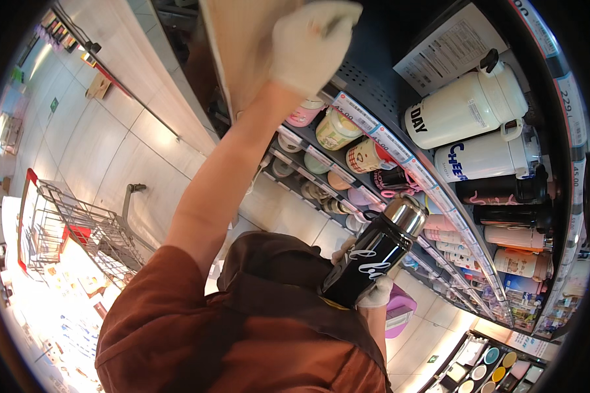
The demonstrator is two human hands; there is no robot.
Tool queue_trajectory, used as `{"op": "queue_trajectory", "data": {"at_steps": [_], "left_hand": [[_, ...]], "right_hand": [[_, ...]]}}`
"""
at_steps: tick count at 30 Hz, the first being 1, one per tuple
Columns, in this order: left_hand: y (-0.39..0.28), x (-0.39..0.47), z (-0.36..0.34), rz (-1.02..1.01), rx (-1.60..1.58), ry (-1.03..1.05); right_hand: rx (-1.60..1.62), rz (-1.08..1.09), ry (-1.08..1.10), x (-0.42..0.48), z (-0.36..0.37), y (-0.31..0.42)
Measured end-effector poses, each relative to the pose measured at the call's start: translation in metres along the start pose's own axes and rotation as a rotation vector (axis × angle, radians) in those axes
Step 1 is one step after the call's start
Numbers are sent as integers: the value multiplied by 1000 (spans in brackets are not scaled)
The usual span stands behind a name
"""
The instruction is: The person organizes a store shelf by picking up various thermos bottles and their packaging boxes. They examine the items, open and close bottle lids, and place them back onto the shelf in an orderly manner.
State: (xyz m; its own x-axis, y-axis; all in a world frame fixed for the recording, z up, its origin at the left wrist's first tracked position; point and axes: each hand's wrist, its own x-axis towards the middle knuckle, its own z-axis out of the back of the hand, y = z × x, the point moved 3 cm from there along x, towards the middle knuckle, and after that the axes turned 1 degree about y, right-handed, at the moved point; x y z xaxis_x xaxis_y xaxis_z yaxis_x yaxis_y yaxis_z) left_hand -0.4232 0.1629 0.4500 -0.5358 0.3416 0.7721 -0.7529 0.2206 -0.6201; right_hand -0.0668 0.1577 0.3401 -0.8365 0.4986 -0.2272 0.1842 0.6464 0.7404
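My left hand, in a pale glove, is raised at the end of the upper shelf, beside a wooden panel. Its fingers look curled and are blurred; whether they hold anything cannot be told. Low on the right, my right hand, gloved too, grips a black vacuum flask near its base. The flask leans against my apron, its silver cap pointing up towards the shelves; pale lettering runs along its side. Large white insulated jugs lie with their lids to the right on the upper shelf.
Lower shelves carry patterned cups and more bottles behind price strips. The wooden panel borders the shelf end. A wire shopping cart stands at the left. A purple container is below my right hand.
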Motion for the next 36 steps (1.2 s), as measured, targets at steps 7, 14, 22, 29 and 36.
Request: {"op": "queue_trajectory", "data": {"at_steps": [7,14,22,29,36], "left_hand": [[-9,-86,21,-246,318,241],[-5,-81,18,-191,457,465],[-15,-59,6,-233,627,620],[-9,-51,-1,-452,627,736],[-13,-29,8,-423,872,892]], "right_hand": [[8,-108,80,14,-17,-8],[20,-115,114,6,-23,-14],[59,-125,99,-8,-18,-21],[67,-107,106,-17,-14,-23],[53,-90,112,-23,-15,-23]]}}
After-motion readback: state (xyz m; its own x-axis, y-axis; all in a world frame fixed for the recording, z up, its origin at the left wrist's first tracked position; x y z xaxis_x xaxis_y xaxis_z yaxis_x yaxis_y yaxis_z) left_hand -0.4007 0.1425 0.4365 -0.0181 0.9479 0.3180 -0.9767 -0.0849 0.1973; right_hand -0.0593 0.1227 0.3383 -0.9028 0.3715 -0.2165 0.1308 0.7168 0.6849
